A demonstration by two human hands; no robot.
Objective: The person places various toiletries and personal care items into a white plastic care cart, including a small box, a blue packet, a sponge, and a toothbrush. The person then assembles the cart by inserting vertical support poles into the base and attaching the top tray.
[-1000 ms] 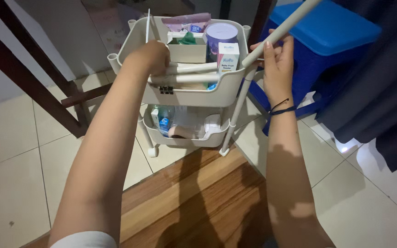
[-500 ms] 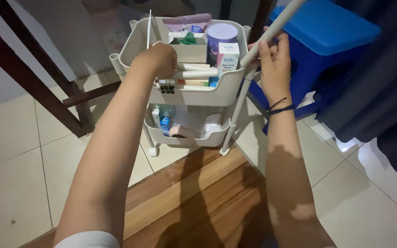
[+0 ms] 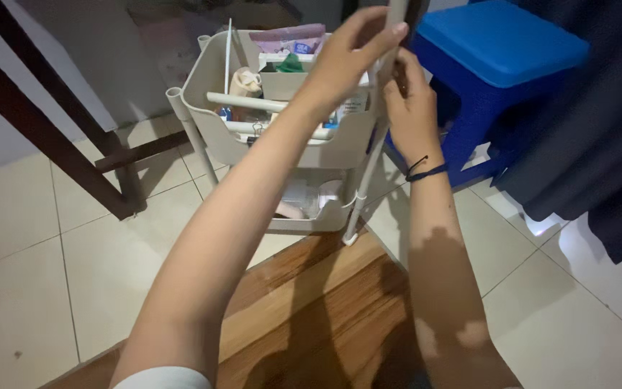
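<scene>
**Both hands on the upright white pole at the corner of a storage cart**

Seen from the head camera, from left to right. A dark brown wooden frame [image 3: 73,144] stands slanted on the pale tiled floor [image 3: 23,238]. Beside it stands a cream plastic two-tier storage cart [image 3: 282,144], its upper basket holding packets, a small box and loose white rods, its lower basket holding pale items that are too dim to tell apart. A strip of brown wood-grain flooring [image 3: 311,310] runs under the cart's near foot.

The left hand [image 3: 347,61] reaches across the upper basket, its forearm passing over the basket's rim. Its fingers [image 3: 386,36] are curled, with the tips pressed against a slim white plastic pole [image 3: 368,162] that rises from the cart's right near corner to the top edge of the view. The right hand [image 3: 412,108], wearing a dark blue cord bracelet [image 3: 426,171] at the wrist, closes around the same pole just below the left hand's fingertips; the pole passes between its thumb and fingers, so that both hands grip it, the left one higher. The pole's lower end reaches the floor beside the wood-grain strip.

To the right stands a blue plastic stool [image 3: 498,65], and beyond it hangs dark fabric [image 3: 599,122].
</scene>
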